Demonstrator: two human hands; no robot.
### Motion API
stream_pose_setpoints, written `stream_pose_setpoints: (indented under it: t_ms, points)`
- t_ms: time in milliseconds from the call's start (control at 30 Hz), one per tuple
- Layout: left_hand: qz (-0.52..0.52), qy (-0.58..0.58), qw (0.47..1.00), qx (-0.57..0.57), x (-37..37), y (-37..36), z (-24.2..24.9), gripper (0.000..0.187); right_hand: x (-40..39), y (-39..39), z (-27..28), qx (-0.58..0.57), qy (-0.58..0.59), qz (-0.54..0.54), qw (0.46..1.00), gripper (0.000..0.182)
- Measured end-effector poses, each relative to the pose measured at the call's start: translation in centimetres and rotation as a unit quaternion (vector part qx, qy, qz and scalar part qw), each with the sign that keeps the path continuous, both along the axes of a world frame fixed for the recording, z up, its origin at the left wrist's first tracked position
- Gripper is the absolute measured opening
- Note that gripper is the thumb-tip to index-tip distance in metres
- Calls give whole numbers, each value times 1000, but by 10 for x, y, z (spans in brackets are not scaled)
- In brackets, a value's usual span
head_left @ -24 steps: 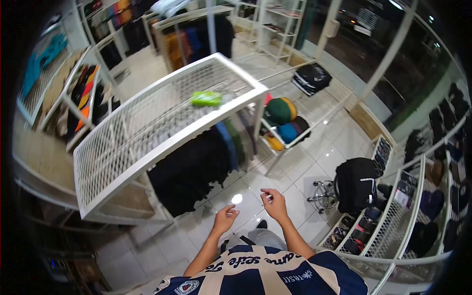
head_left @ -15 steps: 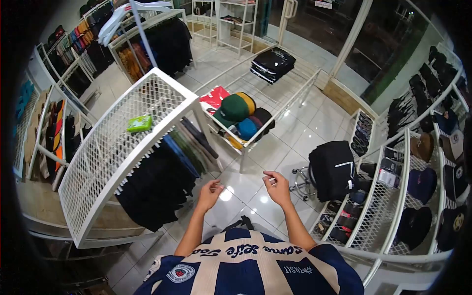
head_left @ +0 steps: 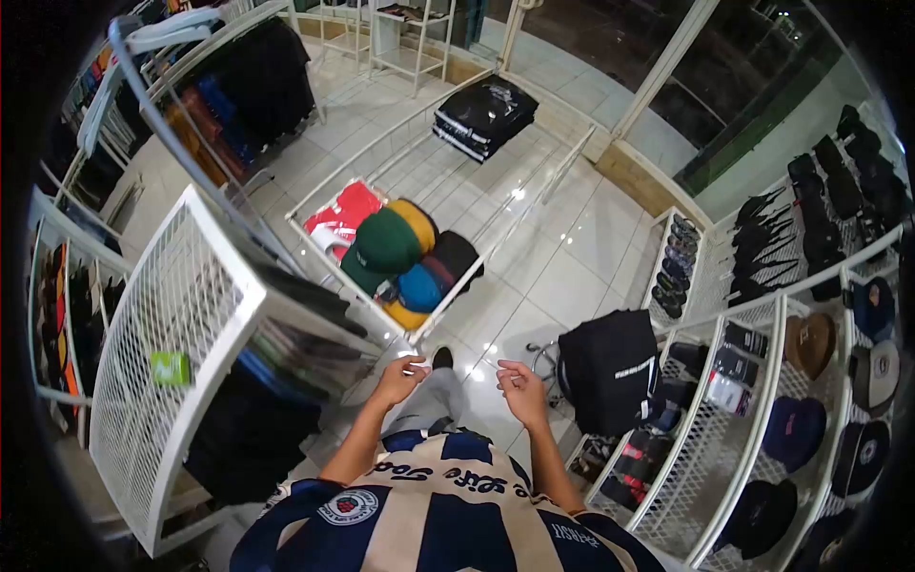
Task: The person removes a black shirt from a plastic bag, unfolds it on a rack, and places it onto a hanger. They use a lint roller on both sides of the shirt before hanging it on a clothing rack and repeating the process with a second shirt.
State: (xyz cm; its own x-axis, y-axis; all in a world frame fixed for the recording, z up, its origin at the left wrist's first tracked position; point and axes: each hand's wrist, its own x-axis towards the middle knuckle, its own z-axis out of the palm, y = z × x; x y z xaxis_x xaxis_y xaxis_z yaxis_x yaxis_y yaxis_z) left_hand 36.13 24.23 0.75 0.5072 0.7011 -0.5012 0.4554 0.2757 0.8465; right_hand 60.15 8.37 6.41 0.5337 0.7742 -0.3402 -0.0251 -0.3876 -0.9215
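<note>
My left hand point(head_left: 398, 379) is in the air at front centre, fingers loosely bent and apart, with nothing visible in it. Just beyond it is the near corner of a white wire display table point(head_left: 414, 337). On that table sit a green cap point(head_left: 386, 243), a yellow cap point(head_left: 416, 224), a blue cap point(head_left: 419, 288) and a red-and-white package point(head_left: 351, 215). My right hand point(head_left: 521, 394) also hangs empty, its fingers slightly curled and spread. Nearest to it, a pile of black clothing point(head_left: 610, 367) rests on a wheeled stool point(head_left: 543, 360). Neither hand touches anything.
A white mesh-topped rack point(head_left: 157, 329) with hanging clothes stands at left, a green packet point(head_left: 171, 368) on top. Folded black garments point(head_left: 486, 110) lie on the table's far end. Shelves at right carry caps, including a brown cap point(head_left: 809, 343). Glass doors point(head_left: 610, 57) are beyond.
The view has moved forward, so the table and its caps appear nearer and further left. One foot now shows in front. Both hands stay raised and empty.
</note>
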Motion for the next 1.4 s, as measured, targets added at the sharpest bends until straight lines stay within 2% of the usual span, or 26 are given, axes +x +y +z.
stream_pose_setpoints:
  t_ms: [67,167,233,300,367,433,633,700,767,867,900,967,1000,1067,1100,1167,1200,1267,1300,1367,1400]
  points:
    - [-12,-2,998,59,30,42,-27,42,34,37,0,22,-38,10,999,27]
    - [-3,-65,996,67,89,104,-17,44,80,101,45,38,-82,-1,996,27]
    - [-44,-61,990,118,124,147,14,44,115,142,55,38,-114,8,993,26]
    - [-40,-101,984,141,152,182,35,42,139,178,59,71,-136,0,988,27]
    - [-6,-107,988,112,174,208,67,41,148,208,67,57,-100,-18,993,27]
    - [21,-147,982,114,193,231,66,39,161,237,59,37,-57,-14,998,27]
    - [53,-82,993,65,251,273,54,36,228,331,-16,-7,27,100,995,25]
    - [48,-60,994,79,276,291,47,37,258,378,-36,10,26,103,994,25]
    - [39,-33,993,104,306,318,36,37,290,432,-57,26,77,99,992,23]
    - [48,31,998,41,362,364,22,38,344,514,-89,6,58,94,994,21]
    - [40,45,998,32,381,381,14,38,361,540,-99,0,87,78,993,20]
    - [13,49,996,77,422,414,-12,40,400,591,-124,7,125,49,991,20]
    - [3,52,996,70,438,429,-44,41,417,613,-142,19,137,37,990,21]
    - [-29,93,992,82,485,469,-41,42,450,652,-155,-36,188,9,981,25]
    - [-33,100,990,96,504,486,-51,43,462,668,-164,-43,189,8,981,25]
    - [-48,127,981,136,536,524,-62,43,480,702,-175,-65,162,-35,984,42]
    - [-45,142,978,149,548,537,-69,43,484,715,-185,-68,162,-32,984,42]
    - [-42,163,973,158,563,557,-77,42,486,734,-206,-72,-30,-57,995,65]
    - [-34,163,974,151,569,564,-79,42,488,740,-212,-76,-25,-54,995,65]
    - [-26,165,975,145,575,572,-79,42,492,753,-220,-71,133,-55,987,77]
    - [-10,159,977,144,574,573,-80,42,490,758,-217,-49,156,-59,985,73]
